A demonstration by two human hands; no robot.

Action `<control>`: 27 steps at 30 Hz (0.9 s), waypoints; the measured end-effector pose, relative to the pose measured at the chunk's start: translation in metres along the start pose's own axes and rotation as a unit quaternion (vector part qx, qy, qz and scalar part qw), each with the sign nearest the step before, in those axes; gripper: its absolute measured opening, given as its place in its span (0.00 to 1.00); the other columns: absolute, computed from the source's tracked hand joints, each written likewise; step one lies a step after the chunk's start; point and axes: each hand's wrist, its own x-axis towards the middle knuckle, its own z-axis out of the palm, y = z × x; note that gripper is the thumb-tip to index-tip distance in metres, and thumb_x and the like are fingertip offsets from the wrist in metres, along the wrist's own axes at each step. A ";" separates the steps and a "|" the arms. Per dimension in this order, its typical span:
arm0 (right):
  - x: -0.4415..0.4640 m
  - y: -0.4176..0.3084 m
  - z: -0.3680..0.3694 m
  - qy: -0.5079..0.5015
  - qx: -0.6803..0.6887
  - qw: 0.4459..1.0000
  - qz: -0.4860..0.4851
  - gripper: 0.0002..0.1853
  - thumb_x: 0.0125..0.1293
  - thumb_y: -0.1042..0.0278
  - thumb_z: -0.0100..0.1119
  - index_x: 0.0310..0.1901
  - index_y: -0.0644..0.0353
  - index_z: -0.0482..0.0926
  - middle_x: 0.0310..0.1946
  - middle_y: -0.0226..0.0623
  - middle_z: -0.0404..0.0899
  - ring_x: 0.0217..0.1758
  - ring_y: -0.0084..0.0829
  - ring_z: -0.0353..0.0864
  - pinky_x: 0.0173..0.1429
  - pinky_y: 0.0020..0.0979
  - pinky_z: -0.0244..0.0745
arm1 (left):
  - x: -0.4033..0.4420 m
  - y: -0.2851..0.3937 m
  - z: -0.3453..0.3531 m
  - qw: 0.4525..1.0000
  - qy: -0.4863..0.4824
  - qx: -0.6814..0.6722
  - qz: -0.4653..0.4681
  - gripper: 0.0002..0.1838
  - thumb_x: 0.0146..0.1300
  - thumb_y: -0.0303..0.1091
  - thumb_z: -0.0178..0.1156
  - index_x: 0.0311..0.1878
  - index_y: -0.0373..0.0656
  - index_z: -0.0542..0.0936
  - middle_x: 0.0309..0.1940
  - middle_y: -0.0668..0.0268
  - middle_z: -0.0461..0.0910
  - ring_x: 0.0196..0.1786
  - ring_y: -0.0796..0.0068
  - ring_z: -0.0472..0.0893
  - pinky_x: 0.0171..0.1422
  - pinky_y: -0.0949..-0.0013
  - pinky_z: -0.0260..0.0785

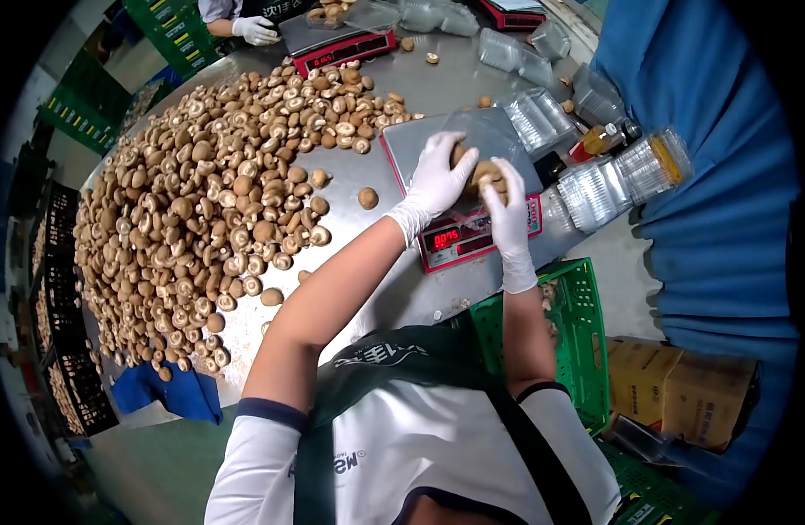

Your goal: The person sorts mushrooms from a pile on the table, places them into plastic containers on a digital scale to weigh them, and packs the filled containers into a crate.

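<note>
A few brown mushrooms [488,178] sit between the worker's 2 gloved hands, right over the pan of a red and grey scale [407,147]. From where I stand, the left hand [441,175] has its fingers and thumb curled round the near side of them, and the right hand [505,210] closes on them from the other side, fingertips bent inward. Clear plastic [483,131] shows around and under the hands, though I can't make out whether the mushrooms rest in it or are held above it. The red digits at the front of the scale seem to read 0.075.

I'd judge the step in hand to be arranging this handful on the scale. The next move, I think, calls for a light touch: mushrooms kept together, thin plastic not crushed, and fingers off the pan for a fair reading.

Just left of the scale, 1 loose mushroom [367,198] lies on the metal table [348,166], and beyond it spreads a great heap of mushrooms [201,192]. Right of the scale lie clear trays [590,194] and a bottle [597,142], with a blue curtain [708,175] behind. A green crate [586,324] stands below the table edge. Across the table, a co-worker's gloved hand [255,31] is near a 2nd red scale [348,52]
</note>
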 end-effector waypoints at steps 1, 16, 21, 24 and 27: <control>-0.002 0.014 0.002 -0.020 0.038 0.999 0.017 0.21 0.74 0.64 0.49 0.63 0.67 0.71 0.64 0.48 0.70 0.70 0.40 0.67 0.73 0.36 0.60 | -0.001 -0.014 0.006 0.999 -0.019 0.036 0.005 0.23 0.71 0.43 0.55 0.62 0.38 0.73 0.61 0.46 0.71 0.68 0.48 0.68 0.73 0.60 0.58; 0.012 -0.060 0.077 -0.013 0.333 0.942 0.044 0.26 0.80 0.57 0.33 0.66 0.69 0.66 0.65 0.51 0.69 0.69 0.44 0.71 0.71 0.43 0.66 | -0.338 -0.070 -0.207 0.910 0.270 0.165 -0.268 0.16 0.74 0.33 0.52 0.59 0.37 0.76 0.58 0.56 0.76 0.63 0.60 0.73 0.69 0.62 0.62; -0.014 -0.094 0.204 -0.266 0.196 0.944 -0.026 0.21 0.72 0.73 0.47 0.66 0.62 0.71 0.63 0.45 0.73 0.63 0.36 0.75 0.67 0.33 0.68 | -0.410 -0.042 -0.185 0.824 0.386 0.117 -0.398 0.16 0.74 0.34 0.52 0.59 0.36 0.76 0.55 0.58 0.78 0.58 0.66 0.76 0.64 0.66 0.66; -0.035 -0.098 0.287 -0.346 0.145 0.922 -0.093 0.28 0.67 0.67 0.55 0.69 0.58 0.67 0.67 0.48 0.67 0.71 0.47 0.65 0.74 0.41 0.59 | -0.410 -0.051 -0.160 0.798 0.456 -0.040 -0.392 0.16 0.74 0.31 0.51 0.61 0.35 0.74 0.54 0.55 0.79 0.56 0.68 0.78 0.63 0.69 0.69; -0.068 -0.103 0.322 -0.384 -0.035 0.883 -0.268 0.29 0.63 0.65 0.59 0.67 0.52 0.70 0.68 0.41 0.66 0.72 0.45 0.63 0.75 0.48 0.57 | -0.396 -0.053 -0.149 0.810 0.413 -0.077 -0.409 0.16 0.73 0.29 0.53 0.61 0.35 0.74 0.55 0.58 0.79 0.59 0.68 0.77 0.66 0.69 0.67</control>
